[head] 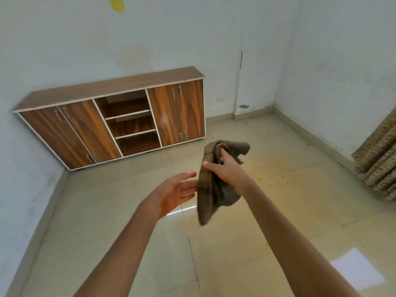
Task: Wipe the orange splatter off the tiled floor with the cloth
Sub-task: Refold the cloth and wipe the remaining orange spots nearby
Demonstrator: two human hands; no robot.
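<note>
A grey-brown cloth (211,189) hangs bunched from my right hand (228,171), which grips its upper part in the air above the floor. My left hand (175,192) is open, palm up, just left of the hanging cloth with its fingertips near the fabric. An orange-yellow splatter (278,183) stains the beige tiled floor to the right of my hands, as a faint wash with small dark orange specks. A tiny orange spot (266,245) lies nearer to me.
A low wooden cabinet (120,118) with doors and open shelves stands against the far wall. A patterned curtain (379,161) hangs at the right. A bright light patch (356,267) lies on the floor at lower right. The wall (116,4) has a yellow stain.
</note>
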